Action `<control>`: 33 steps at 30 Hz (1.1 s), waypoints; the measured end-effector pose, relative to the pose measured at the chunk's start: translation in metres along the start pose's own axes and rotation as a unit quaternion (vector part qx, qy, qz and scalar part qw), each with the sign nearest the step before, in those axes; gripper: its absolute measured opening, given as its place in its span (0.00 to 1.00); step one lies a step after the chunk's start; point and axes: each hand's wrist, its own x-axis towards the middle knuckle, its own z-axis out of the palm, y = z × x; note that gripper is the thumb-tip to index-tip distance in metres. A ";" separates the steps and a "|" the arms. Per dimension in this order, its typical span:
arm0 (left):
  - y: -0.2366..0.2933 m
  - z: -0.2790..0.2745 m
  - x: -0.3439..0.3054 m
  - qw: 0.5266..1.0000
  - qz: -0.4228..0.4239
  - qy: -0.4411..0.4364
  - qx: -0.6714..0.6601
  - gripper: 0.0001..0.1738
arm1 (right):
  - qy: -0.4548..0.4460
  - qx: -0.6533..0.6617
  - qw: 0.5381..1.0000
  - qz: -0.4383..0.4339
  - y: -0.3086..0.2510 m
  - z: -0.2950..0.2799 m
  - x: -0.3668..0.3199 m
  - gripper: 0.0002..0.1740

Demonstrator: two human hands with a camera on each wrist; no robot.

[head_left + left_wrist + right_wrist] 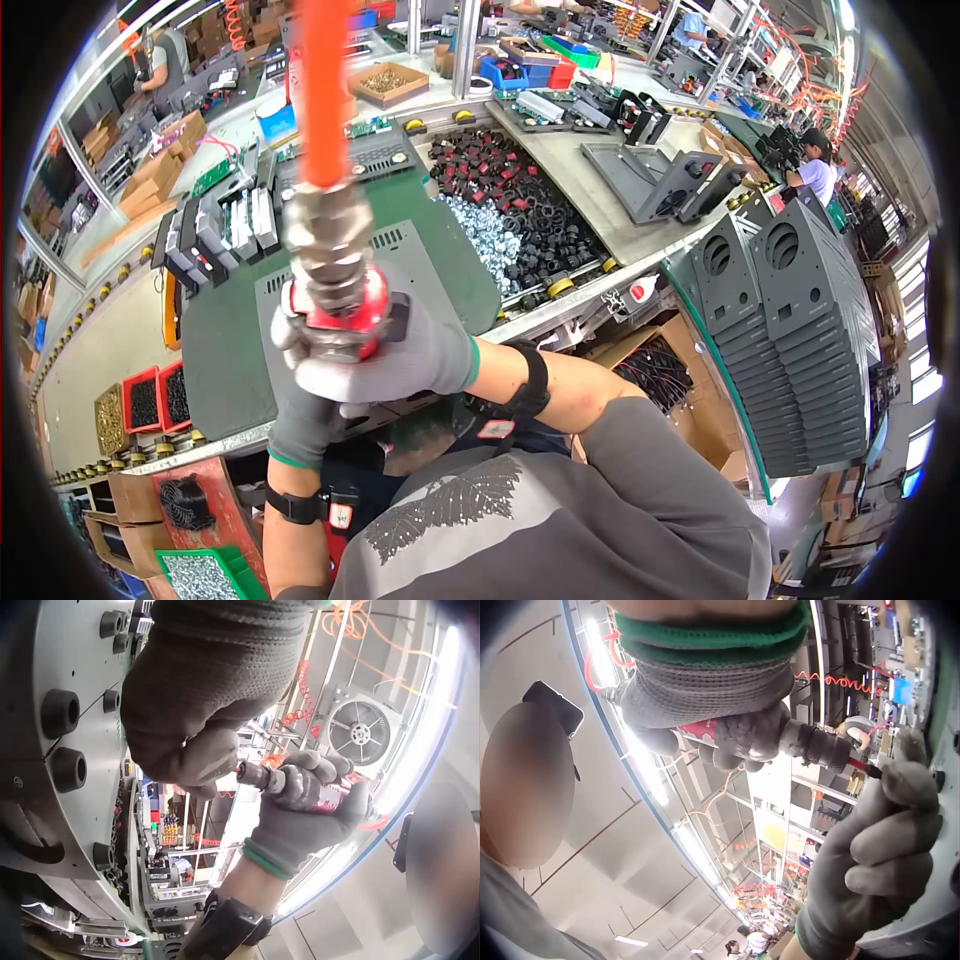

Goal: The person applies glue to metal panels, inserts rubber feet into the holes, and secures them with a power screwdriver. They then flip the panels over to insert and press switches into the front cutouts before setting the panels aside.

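My right hand (400, 350) (289, 825) (705, 697), in a grey glove, grips a red and metal power driver (335, 260) (330, 796) (701, 729). Its short red bit (857, 764) points at my gloved left hand (305, 415) (210, 697) (889, 859). The left thumb and forefinger pinch around the bit's tip, the other fingers curled; whether a screw is there I cannot tell. Below the driver in the head view lies a grey slotted metal panel (425, 265). Dark round feet (60, 712) stand out from a metal surface in the left wrist view.
A tray of black, red and silver small parts (490, 180) lies beyond the panel. Red bins (143, 400) stand at left, stacked grey housings (800, 330) at right. An orange hose (322, 90) rises from the driver. People (812, 165) work farther off.
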 end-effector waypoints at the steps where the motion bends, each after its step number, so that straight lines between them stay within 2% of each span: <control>1: -0.020 -0.017 0.010 0.997 -0.026 -0.022 -0.073 0.12 | 0.003 -0.020 1.000 0.003 -0.004 -0.004 -0.003 0.16; 2: -0.020 -0.026 0.008 0.997 -0.025 -0.025 -0.070 0.12 | 0.008 -0.041 0.999 0.007 -0.007 -0.009 -0.007 0.16; 4: -0.018 -0.033 0.005 0.967 -0.124 -0.198 -0.101 0.10 | 0.011 -0.078 0.997 -0.023 -0.015 -0.012 -0.007 0.16; 5: -0.009 -0.014 -0.004 0.986 -0.024 -0.144 0.086 0.05 | 0.011 -0.113 0.992 -0.050 -0.019 -0.013 -0.008 0.16; 6: -0.011 -0.015 -0.004 0.985 -0.023 -0.144 0.087 0.05 | 0.011 -0.113 0.992 -0.052 -0.019 -0.015 -0.010 0.16; 8: -0.019 -0.022 0.002 0.977 -0.115 -0.147 -0.100 0.07 | 0.025 -0.063 0.997 -0.041 -0.018 -0.016 -0.012 0.16; 9: -0.024 -0.023 0.004 0.978 -0.113 -0.142 -0.100 0.07 | 0.034 -0.039 0.998 -0.042 -0.020 -0.016 -0.012 0.14; 11: -0.033 -0.025 0.007 0.957 -0.161 -0.151 -0.187 0.10 | 0.028 -0.119 0.992 -0.023 -0.024 -0.021 -0.012 0.13; 12: -0.028 -0.018 0.008 0.958 -0.157 -0.170 -0.170 0.12 | 0.032 -0.128 0.991 -0.011 -0.019 -0.020 -0.012 0.13; 13: -0.018 -0.008 -0.001 0.968 -0.120 -0.172 -0.138 0.11 | 0.044 -0.047 0.998 -0.012 -0.022 -0.019 -0.016 0.12; 14: -0.014 0.000 -0.003 0.986 -0.086 -0.118 -0.076 0.14 | 0.028 0.021 0.998 -0.042 -0.010 -0.022 -0.014 0.14; 15: -0.006 0.002 -0.003 0.987 -0.121 -0.098 -0.044 0.18 | 0.031 0.049 0.998 -0.009 -0.014 -0.018 -0.017 0.15; 16: -0.018 -0.008 0.001 0.975 -0.120 -0.157 -0.104 0.20 | 0.010 0.072 0.997 -0.029 -0.008 -0.020 -0.016 0.16; 17: -0.019 -0.009 -0.001 0.983 -0.100 -0.139 -0.060 0.23 | 0.018 0.023 0.999 -0.042 -0.011 -0.020 -0.015 0.16; 18: -0.023 -0.013 0.003 0.962 -0.101 -0.219 -0.126 0.24 | -0.010 -0.055 0.995 -0.080 -0.013 -0.025 -0.013 0.15; 20: -0.020 -0.007 0.004 0.950 -0.142 -0.184 -0.211 0.23 | 0.004 -0.044 0.997 -0.068 -0.012 -0.027 -0.014 0.16; 24: -0.030 -0.019 0.006 0.946 -0.150 -0.202 -0.204 0.21 | 0.008 -0.025 0.998 -0.061 -0.009 -0.025 -0.011 0.17; 27: -0.036 -0.022 0.008 0.952 -0.125 -0.192 -0.203 0.20 | 0.020 -0.015 0.998 -0.055 -0.005 -0.022 -0.009 0.17; 29: -0.039 -0.024 0.009 0.962 -0.121 -0.149 -0.194 0.18 | 0.021 -0.023 0.997 -0.065 -0.002 -0.020 -0.008 0.17; 33: -0.038 -0.028 0.012 0.970 -0.120 -0.098 -0.188 0.17 | 0.028 0.003 0.999 -0.018 -0.008 -0.018 -0.010 0.14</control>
